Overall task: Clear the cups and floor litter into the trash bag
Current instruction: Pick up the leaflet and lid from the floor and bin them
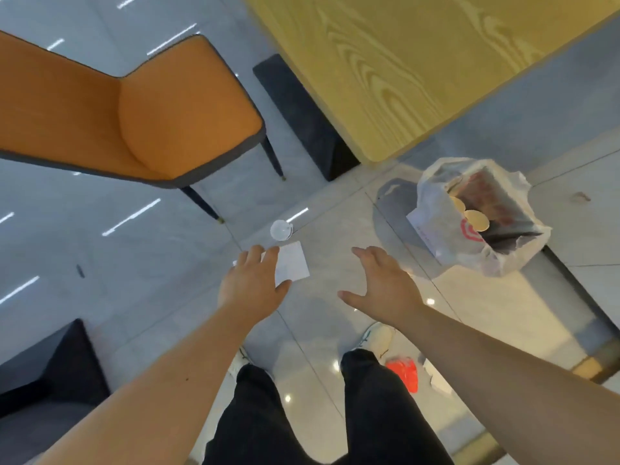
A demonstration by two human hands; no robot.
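Head view: left hand [250, 286] spread open, empty grip, over the near edge of a white paper slip [292, 265] on the floor. Right hand [385, 283] also open, empty grip, beside it. Clear plastic cup [281, 229] lies just beyond the slip. Trash bag [479, 216] stands open to the right below the table [419, 68]; red wrapper [404, 374] near the shoe.

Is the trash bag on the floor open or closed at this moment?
Open. The trash bag has its mouth spread wide, and the cups inside are visible.
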